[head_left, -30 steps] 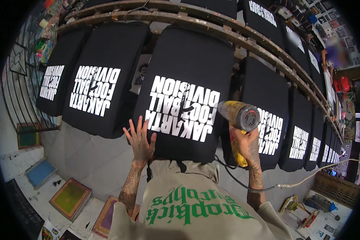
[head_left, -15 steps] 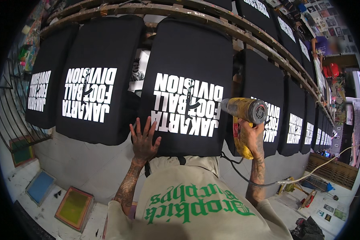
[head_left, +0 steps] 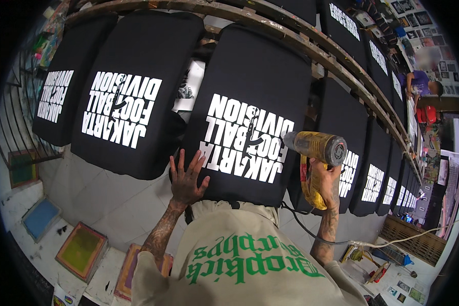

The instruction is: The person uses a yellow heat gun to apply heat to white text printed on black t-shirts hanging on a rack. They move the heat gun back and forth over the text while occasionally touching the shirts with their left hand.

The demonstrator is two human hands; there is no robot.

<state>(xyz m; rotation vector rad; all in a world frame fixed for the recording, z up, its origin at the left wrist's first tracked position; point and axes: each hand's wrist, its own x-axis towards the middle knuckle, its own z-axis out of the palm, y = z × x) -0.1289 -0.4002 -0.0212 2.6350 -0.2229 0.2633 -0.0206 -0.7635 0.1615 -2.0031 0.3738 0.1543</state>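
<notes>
A black T-shirt (head_left: 262, 61) with bold white lettering (head_left: 224, 153) and a slim dark figure in it is stretched flat over a board in front of me. My left hand (head_left: 187, 181) lies on the shirt's near left edge, fingers spread, fingertips beside the lettering. In my right hand (head_left: 327, 179) is a worn yellow heat gun (head_left: 315, 145), gripped by its handle. Its nozzle points left, just over the right end of the lettering. Whether the nozzle touches the cloth cannot be made out.
More black printed shirts stand in a row to the left (head_left: 150, 41) and right (head_left: 341, 107). A wooden rail (head_left: 278, 25) runs behind them. A cord (head_left: 331, 240) trails by my right forearm. Framed screens (head_left: 81, 250) lean at lower left. Another person (head_left: 419, 84) is at far right.
The whole view has turned a little, so the shirts appear tilted. The heat gun's nozzle has shifted slightly toward me along the lettering's right end. My left hand stays on the shirt edge.
</notes>
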